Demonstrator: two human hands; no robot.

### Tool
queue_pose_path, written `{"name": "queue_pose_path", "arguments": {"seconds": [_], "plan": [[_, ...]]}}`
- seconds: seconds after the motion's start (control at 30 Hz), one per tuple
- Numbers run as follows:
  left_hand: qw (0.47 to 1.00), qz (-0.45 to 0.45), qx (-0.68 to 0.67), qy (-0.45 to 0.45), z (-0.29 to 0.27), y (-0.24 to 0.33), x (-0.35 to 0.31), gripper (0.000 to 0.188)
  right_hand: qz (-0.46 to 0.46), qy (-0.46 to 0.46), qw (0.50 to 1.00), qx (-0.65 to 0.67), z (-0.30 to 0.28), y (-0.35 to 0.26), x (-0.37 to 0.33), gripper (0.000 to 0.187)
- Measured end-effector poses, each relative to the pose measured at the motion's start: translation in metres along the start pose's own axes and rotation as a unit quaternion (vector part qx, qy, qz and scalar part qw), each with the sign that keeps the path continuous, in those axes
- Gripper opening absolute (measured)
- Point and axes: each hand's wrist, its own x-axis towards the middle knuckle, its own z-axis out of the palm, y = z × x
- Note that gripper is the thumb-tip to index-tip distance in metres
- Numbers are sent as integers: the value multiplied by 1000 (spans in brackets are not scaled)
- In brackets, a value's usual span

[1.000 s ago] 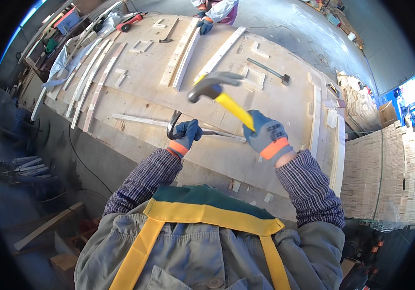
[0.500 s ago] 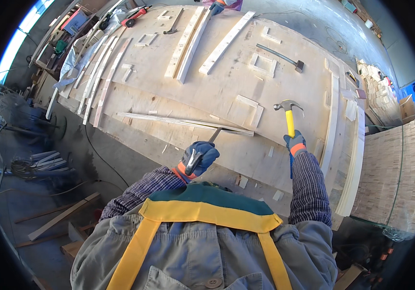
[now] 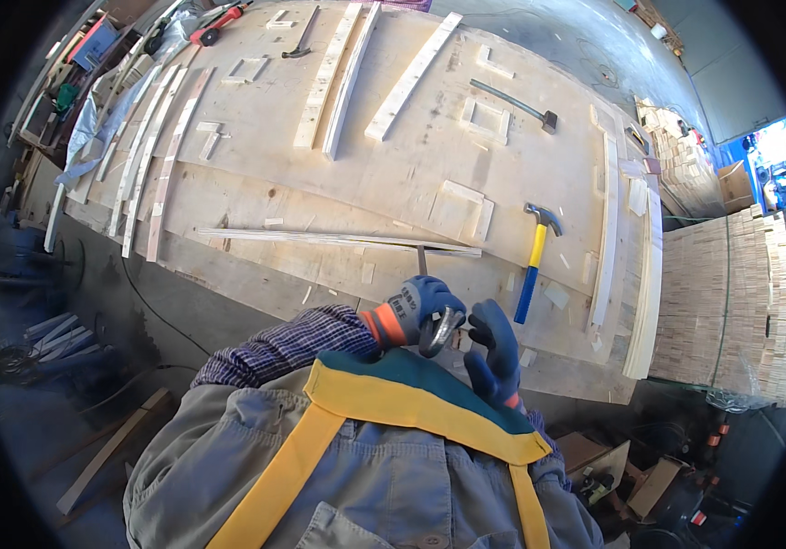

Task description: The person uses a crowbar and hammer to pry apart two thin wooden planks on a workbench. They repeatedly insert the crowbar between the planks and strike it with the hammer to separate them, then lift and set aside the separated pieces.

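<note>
My left hand (image 3: 418,304), in a blue glove with an orange cuff, is closed around a metal tool (image 3: 422,263) with a narrow dark blade and a shiny curved end. The blade's tip appears to meet thin long wooden strips (image 3: 329,239) lying across the table. Close to the tool's curved end is my right hand (image 3: 496,349), gloved alike, fingers apart and holding nothing. A claw hammer (image 3: 532,261) with a yellow and blue handle lies on the plywood table (image 3: 292,197), beyond my right hand.
Long wooden battens (image 3: 411,78) lie on the table's far side. A mallet (image 3: 525,108), a second hammer (image 3: 301,35) and small wooden frames (image 3: 484,121) rest there too. Battens (image 3: 169,160) line the left; stacked wood (image 3: 713,293) stands at the right. Scraps lie near the front edge.
My right hand has let go of the claw hammer, which now lies on the table, and moved left toward my left hand. The left hand shifted right with its tool. A person's hand left the far edge.
</note>
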Motion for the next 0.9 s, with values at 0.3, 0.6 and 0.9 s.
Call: {"name": "queue_pose_path", "arguments": {"seconds": [0.3,0.6,0.9], "plan": [[992,-40,-56,-109,2,-14,3,44,1,100,985,-141,75,-68,27,64],[985,-48,168,6,-19,-139,-44,75,84,229,970,3,90,-66,39,53],[864,-268,303,-300,-97,-246,-115,55,89,247,964,37,58,-57,43,43]]}}
